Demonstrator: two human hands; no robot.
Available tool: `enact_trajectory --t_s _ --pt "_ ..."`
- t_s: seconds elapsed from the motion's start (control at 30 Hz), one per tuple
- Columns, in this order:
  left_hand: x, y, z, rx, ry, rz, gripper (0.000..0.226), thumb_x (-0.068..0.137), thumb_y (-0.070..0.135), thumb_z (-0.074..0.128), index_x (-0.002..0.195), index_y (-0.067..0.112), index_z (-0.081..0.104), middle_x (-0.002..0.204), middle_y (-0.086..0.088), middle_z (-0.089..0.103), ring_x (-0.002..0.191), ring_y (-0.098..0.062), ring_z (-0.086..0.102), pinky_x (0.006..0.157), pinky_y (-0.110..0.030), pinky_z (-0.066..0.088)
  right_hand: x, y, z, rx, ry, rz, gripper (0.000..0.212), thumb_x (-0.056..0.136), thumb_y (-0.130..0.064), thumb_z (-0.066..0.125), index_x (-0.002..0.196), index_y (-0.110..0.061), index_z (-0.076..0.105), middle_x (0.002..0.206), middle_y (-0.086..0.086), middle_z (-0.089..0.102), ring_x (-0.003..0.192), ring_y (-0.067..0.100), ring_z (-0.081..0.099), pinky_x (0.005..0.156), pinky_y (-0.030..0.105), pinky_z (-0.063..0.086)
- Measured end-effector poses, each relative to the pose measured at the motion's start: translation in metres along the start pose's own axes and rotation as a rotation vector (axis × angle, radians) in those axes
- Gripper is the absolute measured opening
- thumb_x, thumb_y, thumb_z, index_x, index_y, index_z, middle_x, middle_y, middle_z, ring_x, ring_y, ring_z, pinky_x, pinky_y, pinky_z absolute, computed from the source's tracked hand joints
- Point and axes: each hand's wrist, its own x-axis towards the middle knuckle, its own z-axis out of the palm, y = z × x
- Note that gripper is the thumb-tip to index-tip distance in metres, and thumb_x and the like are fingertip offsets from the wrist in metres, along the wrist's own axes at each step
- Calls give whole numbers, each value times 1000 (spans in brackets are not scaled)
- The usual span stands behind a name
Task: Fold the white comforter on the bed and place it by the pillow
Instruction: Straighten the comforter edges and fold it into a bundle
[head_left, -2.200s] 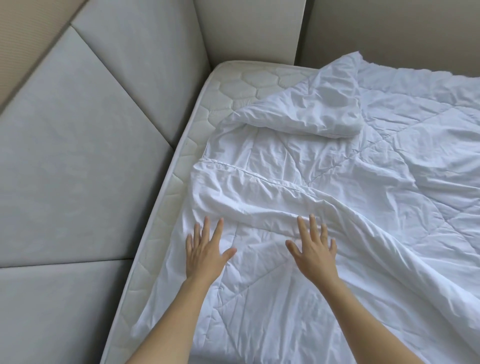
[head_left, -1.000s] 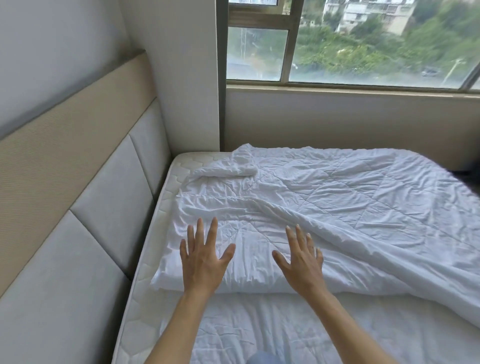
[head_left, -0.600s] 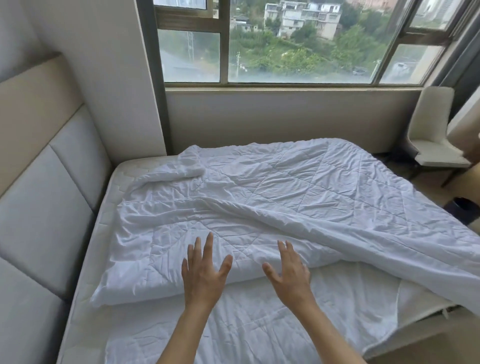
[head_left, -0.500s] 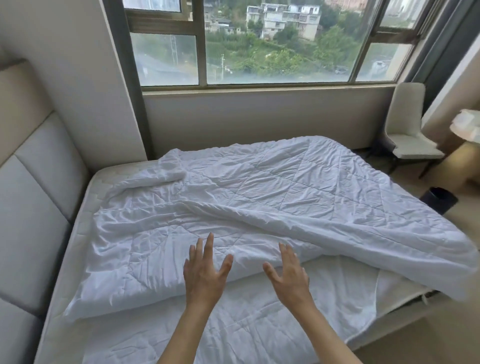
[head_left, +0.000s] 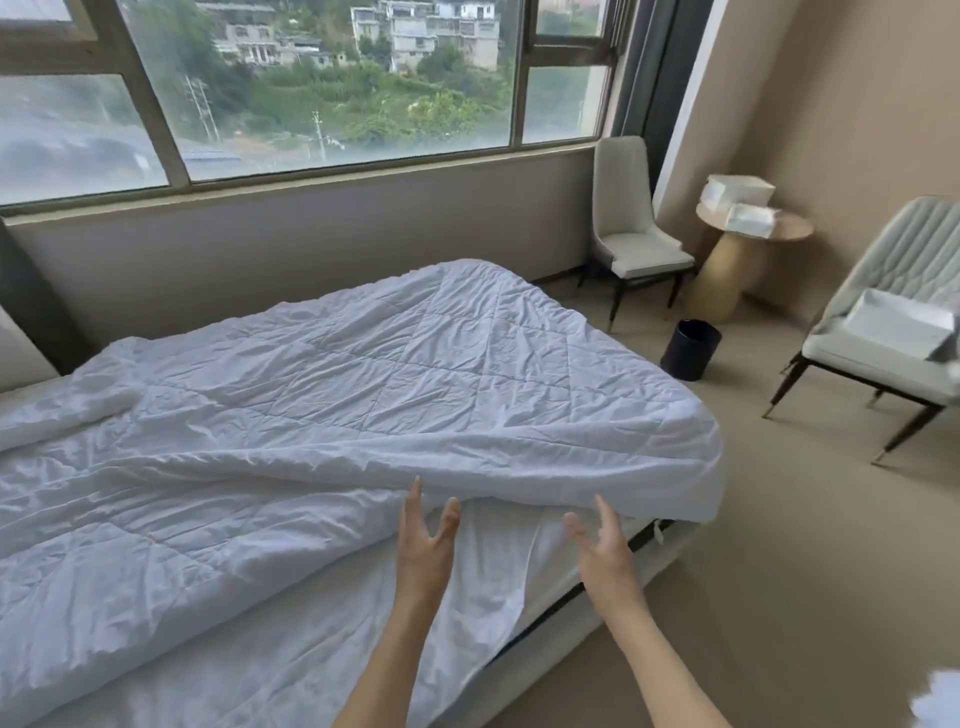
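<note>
Most of the white comforter (head_left: 322, 415) lies spread across the bed (head_left: 566, 603), its long axis running from the left edge of the view toward the foot end at the right, where it droops over the corner. At the left it is already doubled back on itself, a thick folded edge lying along the near side; that edge runs rightward and rises to a loose lip straight ahead of the hands. The left hand (head_left: 423, 545) reaches forward with fingers straight and slightly spread, its fingertips (head_left: 414, 491) at that lip, touching it or just short of it; I cannot tell which. The right hand (head_left: 602, 551) is beside it, nearer the foot end, fingers relaxed and parted, thumb out, holding nothing, just under the overhanging edge. Both hands are empty. The unfolded part lies ahead and to the right, so the right hand is the nearer one to the hanging corner, and the next grasp probably belongs on this near edge. No pillow shows in this view.
</note>
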Motion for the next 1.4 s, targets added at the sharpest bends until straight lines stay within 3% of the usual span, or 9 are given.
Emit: enact_trajectory --t_s 0.3,0.6,0.73,0.83,0.9,1.0,1.1,1.27,1.4 --pt "58 -24 149 -270 34 -315 66 101 45 51 158 22 26 160 -8 35 145 -28 37 115 -43 34 94 63 -94 498 83 381 59 98 -49 52 148 -22 39 151 2 45 129 29 54 105 47 43" --pt "168 -102 277 -675 235 -712 67 103 42 49 159 19 20 162 -17 30 149 -34 32 121 -47 29 251 133 -111 818 51 704 75 95 -55 51 156 -18 28 153 13 44 119 37 57 93 49 49" --pt "208 -128 312 -739 350 -813 76 101 48 50 161 19 13 166 -16 21 153 -33 24 123 -46 24 304 158 -104 903 37 822 73 97 -54 47 156 -16 28 154 13 43 125 37 54 104 53 43" --pt "235 -145 329 -782 437 -825 71 100 54 50 158 22 24 164 -7 30 151 -27 30 124 -44 21 326 173 -94 921 20 928 70 98 -54 46 155 -17 30 152 13 45 131 38 51 107 54 41" --pt "254 -157 340 -826 499 -825 72 93 58 57 152 23 35 156 -5 45 140 -24 47 117 -43 34 339 181 -86 925 -2 983 69 98 -54 46 154 -17 31 149 12 48 127 38 53 105 53 42" --pt "275 -176 355 -882 532 -838 107 59 69 80 147 18 44 142 -10 60 122 -26 63 94 -41 56 354 192 -75 946 -39 1058 67 98 -56 46 152 -18 34 138 11 53 129 38 53 107 54 43" --pt "286 -184 375 -874 479 -863 127 35 75 89 140 13 51 133 -12 66 117 -31 67 98 -49 55 366 196 -66 981 -82 1105 68 96 -58 48 149 -17 37 136 12 55 128 37 54 107 54 43" --pt "301 -149 417 -1019 564 -838 115 32 53 100 126 -1 60 121 -22 71 110 -37 69 101 -54 52 394 193 -65 1087 -160 1139 80 89 -67 51 144 -10 45 143 14 53 134 34 49 115 54 37" --pt "314 -112 427 -1104 640 -777 83 65 41 87 131 1 58 124 -19 70 114 -34 68 92 -50 56 431 181 -81 1217 -49 1148 81 86 -69 54 137 -6 51 137 18 57 130 35 52 115 52 37"
